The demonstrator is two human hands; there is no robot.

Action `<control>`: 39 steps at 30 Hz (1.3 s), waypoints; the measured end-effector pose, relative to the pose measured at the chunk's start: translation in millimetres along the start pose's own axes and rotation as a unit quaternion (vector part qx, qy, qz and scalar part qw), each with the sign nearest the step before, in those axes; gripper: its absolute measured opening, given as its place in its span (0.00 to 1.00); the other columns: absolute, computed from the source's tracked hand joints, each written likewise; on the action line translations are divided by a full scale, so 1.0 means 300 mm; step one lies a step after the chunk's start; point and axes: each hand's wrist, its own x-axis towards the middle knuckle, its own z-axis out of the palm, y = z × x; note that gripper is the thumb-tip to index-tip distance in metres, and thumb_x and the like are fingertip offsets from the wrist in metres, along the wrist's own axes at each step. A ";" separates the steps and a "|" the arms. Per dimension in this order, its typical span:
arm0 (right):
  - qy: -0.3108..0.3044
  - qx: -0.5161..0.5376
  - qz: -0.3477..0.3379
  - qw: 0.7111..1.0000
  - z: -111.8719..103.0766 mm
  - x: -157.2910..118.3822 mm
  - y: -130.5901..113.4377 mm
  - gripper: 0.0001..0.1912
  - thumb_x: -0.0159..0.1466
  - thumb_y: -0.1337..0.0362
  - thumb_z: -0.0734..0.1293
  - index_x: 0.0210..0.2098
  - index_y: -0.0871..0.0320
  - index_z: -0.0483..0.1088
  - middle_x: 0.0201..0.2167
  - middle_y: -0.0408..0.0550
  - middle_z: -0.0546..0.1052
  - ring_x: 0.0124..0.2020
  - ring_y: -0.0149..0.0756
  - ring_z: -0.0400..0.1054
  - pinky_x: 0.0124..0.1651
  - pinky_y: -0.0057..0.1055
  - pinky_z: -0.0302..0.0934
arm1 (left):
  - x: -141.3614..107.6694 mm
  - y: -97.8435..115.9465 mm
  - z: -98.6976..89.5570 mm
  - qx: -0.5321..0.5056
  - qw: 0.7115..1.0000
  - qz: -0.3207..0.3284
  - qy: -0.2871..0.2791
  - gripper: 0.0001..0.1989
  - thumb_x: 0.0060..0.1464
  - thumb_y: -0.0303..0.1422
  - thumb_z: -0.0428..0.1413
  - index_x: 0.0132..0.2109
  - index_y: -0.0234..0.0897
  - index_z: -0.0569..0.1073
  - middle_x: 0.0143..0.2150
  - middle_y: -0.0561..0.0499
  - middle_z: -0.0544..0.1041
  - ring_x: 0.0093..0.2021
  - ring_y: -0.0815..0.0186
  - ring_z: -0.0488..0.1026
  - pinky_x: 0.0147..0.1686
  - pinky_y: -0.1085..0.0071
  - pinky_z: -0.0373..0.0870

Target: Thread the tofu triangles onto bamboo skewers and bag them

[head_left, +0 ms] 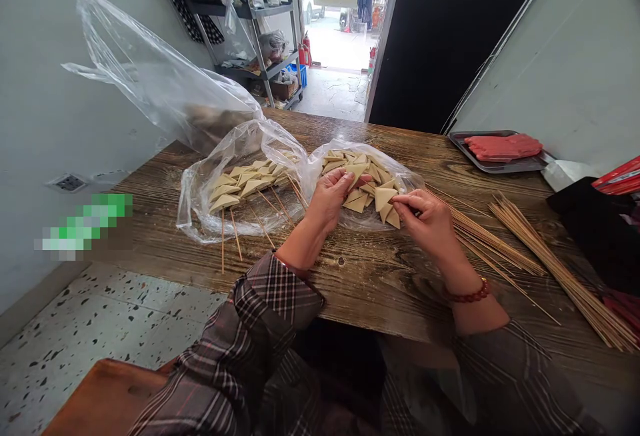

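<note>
Left grip (327, 199) is pinching a flat tan triangular sheet (357, 171), lying 10 o'clock from right grip (425, 219), which is holding fingertips together, contents unclear.

The left sleeve (210, 363) is dark grey-brown woven plaid, crossed by pale lines and thin reddish stripes, with a wide, turned-back cuff (287, 293) in bolder black-and-white checks. The right sleeve (510, 369), of similar dark plaid, looks dimmer in shadow. A dark-red bracelet of round beads (470, 291) circles the right wrist. Both hands are ungloved.
</note>
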 end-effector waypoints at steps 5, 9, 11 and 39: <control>0.020 0.003 0.015 1.000 0.018 -0.004 -0.002 0.09 0.65 0.62 0.66 0.37 0.54 0.80 0.31 0.48 0.76 0.34 0.37 0.71 0.37 0.34 0.64 | 0.003 -0.008 -0.002 0.004 1.000 0.003 -0.012 0.06 0.53 0.32 0.60 0.35 0.33 0.74 0.34 0.46 0.83 0.40 0.64 0.80 0.42 0.71 0.70; 0.038 -0.006 0.006 0.999 0.033 -0.010 -0.004 0.10 0.66 0.61 0.65 0.37 0.54 0.79 0.32 0.48 0.76 0.35 0.38 0.71 0.38 0.35 0.64 | 0.002 -0.011 0.001 0.001 1.000 0.005 -0.014 0.08 0.52 0.33 0.62 0.34 0.33 0.74 0.34 0.46 0.83 0.35 0.66 0.79 0.42 0.70 0.71; 0.044 -0.011 0.003 0.999 0.040 -0.012 -0.004 0.10 0.66 0.61 0.65 0.36 0.53 0.79 0.32 0.48 0.76 0.35 0.38 0.71 0.38 0.35 0.65 | 0.000 -0.012 0.003 0.002 1.000 0.009 -0.018 0.08 0.52 0.34 0.62 0.34 0.33 0.74 0.34 0.47 0.83 0.33 0.67 0.78 0.41 0.71 0.71; 0.038 -0.002 0.007 0.999 0.063 -0.006 0.011 0.10 0.66 0.60 0.65 0.37 0.52 0.79 0.33 0.48 0.77 0.36 0.39 0.71 0.39 0.36 0.65 | -0.008 -0.034 0.011 0.010 0.999 0.017 -0.048 0.09 0.52 0.36 0.62 0.35 0.33 0.76 0.33 0.49 0.81 0.33 0.68 0.76 0.37 0.73 0.69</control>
